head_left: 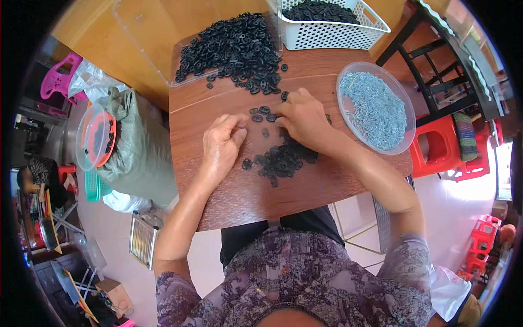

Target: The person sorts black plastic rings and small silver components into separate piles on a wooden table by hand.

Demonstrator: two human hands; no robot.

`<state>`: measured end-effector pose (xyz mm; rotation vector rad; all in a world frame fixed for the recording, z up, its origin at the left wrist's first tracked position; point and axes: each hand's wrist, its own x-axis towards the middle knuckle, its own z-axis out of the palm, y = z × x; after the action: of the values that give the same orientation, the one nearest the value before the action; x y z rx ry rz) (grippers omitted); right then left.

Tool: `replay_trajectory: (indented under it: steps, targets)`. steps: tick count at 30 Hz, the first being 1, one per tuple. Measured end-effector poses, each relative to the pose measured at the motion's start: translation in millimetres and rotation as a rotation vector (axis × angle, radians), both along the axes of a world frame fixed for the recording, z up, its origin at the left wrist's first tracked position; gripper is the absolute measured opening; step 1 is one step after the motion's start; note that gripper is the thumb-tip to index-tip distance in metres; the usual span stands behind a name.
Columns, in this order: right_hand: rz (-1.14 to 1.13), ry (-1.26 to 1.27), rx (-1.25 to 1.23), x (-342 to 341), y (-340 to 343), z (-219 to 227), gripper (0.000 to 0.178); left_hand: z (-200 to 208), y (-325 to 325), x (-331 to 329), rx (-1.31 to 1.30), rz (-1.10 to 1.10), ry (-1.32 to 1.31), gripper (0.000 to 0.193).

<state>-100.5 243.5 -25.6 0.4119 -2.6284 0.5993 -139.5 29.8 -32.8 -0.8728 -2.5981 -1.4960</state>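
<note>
- Nearest to us, below both hands, we see the person's purple patterned shirt [294, 267].
- Next is the brown wooden table [229, 199], under both hands.
- On it, below the right hand and to its left, we see a small pile of dark pieces [279, 163]. Part of it goes under the right wrist.
- The left hand [222, 139] is on the left, with its fingers curled in and its thumb close to them. We cannot tell if it holds anything.
- The right hand [301, 115] has its fingers bent down by the dark pieces. We cannot tell if it is gripping one.
- Between the hands, we see a few loose black pieces [264, 110], oval with holes. Some are right by the right fingers.
- To the right of the right hand is a clear round bowl [411, 124], full of shiny silver bits [376, 109].
- Past both hands, we see a big heap of black pieces [234, 49].
- Past the right hand, at the far edge, is a white basket [332, 38] with holes, holding more black pieces [318, 11].
- Off the table, we see a big green-gray sack [139, 147] left of the left hand, and a red stool [436, 144] beyond the bowl.
</note>
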Motion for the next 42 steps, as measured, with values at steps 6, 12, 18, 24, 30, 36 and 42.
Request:
replay_trajectory:
  steps: [6,12,18,24,30,36,42]
  targets:
    - [0.005,-0.097,0.122,-16.4,-2.7,-7.8,0.013,9.4,-11.8,22.2,0.104,0.049,-0.070,0.020]
    - [-0.049,-0.318,-0.354,3.4,-2.8,13.5,0.011,14.1,-11.1,54.0,0.206,0.092,-0.225,0.015]
    - [-0.145,-0.564,-1.291,50.2,-37.8,27.9,0.017,25.7,21.6,84.4,0.774,0.132,-0.643,0.020]
    - [-0.135,-0.525,-1.586,74.2,-65.4,21.3,0.015,20.0,26.7,95.4,0.841,0.215,-0.598,0.018]
    - [-0.090,-0.382,-1.582,90.5,-75.5,21.8,0.006,23.3,27.7,100.2,0.998,0.184,-0.861,0.014]
    - [-0.037,-0.243,-1.085,108.1,-47.9,18.9,0.005,30.7,20.5,111.6,0.912,0.161,-0.817,0.010]
    - [-0.431,0.137,-0.366,92.4,65.2,31.6,0.008,24.8,1.1,117.4,0.801,0.118,-0.737,0.012]
